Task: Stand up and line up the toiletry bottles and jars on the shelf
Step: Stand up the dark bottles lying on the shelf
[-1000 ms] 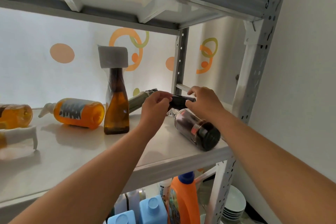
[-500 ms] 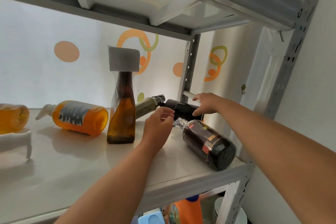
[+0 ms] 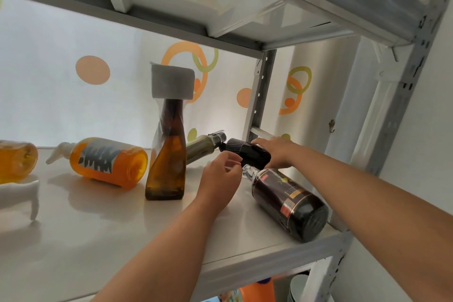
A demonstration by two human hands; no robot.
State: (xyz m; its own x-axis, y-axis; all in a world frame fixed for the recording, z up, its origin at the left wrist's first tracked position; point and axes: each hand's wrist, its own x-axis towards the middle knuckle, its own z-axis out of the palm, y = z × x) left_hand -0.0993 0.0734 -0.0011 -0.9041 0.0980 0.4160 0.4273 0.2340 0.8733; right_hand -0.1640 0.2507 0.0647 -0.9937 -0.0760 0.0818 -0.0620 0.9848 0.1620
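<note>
**At the shelf's right end: both hands on a fallen black-capped item**

Toward the back right of the pale grey metal shelf (image 3: pixel 103 240), the right hand (image 3: pixel 275 152) lies over a black ribbed cylinder (image 3: pixel 247 153) that rests on its side; the fingers curl round its far end, so it appears to be grasping it. The left hand (image 3: pixel 220 179) is loosely curled, fingertips pinched near the clear neck of the dark brown round bottle (image 3: pixel 289 201), which lies on its side with its base toward the shelf's front edge. Whether the left hand actually holds that neck or only touches it cannot be told from this view.

Only one item stands: the tall amber glass bottle with a grey foam-wrapped top (image 3: pixel 168 144). Just behind it an olive-green bottle (image 3: pixel 202 149) lies tilted, its dark cap near the black cylinder. Farther left, the orange pump bottle with a blue label (image 3: pixel 107 163) lies flat, and another orange bottle (image 3: pixel 16 160) lies at the frame's left edge.

The step in hand seems to be righting the items at the right end. Next, the black cylinder would need lifting clear of the green bottle's cap and setting upright; the dark brown bottle should be steadied, since it is round and close to the front edge and could roll off
</note>
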